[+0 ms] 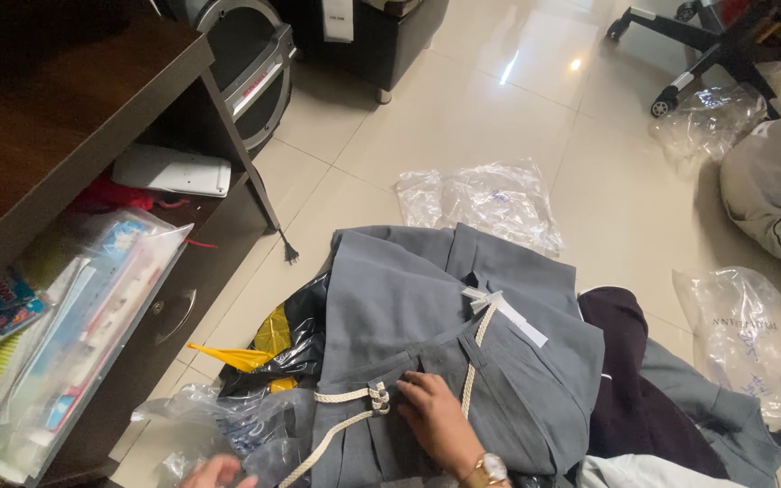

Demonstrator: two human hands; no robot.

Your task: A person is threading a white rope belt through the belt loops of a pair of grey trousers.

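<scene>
Right hand [436, 417] flat on grey garment [427, 307], fingers spread, holding nothing; cream drawstring [354, 396] at fingertips. Left hand [219, 472] on clear plastic bag [228, 425]; grip indeterminable.

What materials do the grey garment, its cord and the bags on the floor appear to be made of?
Grey garment: probably woven cloth, matte, with soft folds and pressed pleats.
Cord: likely twisted cotton rope, cream, its strands visible.
Bags: thin clear plastic film, glossy and crinkled.
The right hand rests on the garment.

I see matt grey cloth trousers [449, 352] with a rough woven cord [350, 398], crinkled clear plastic bags [485, 199], glossy floor tiles [463, 108].
</scene>
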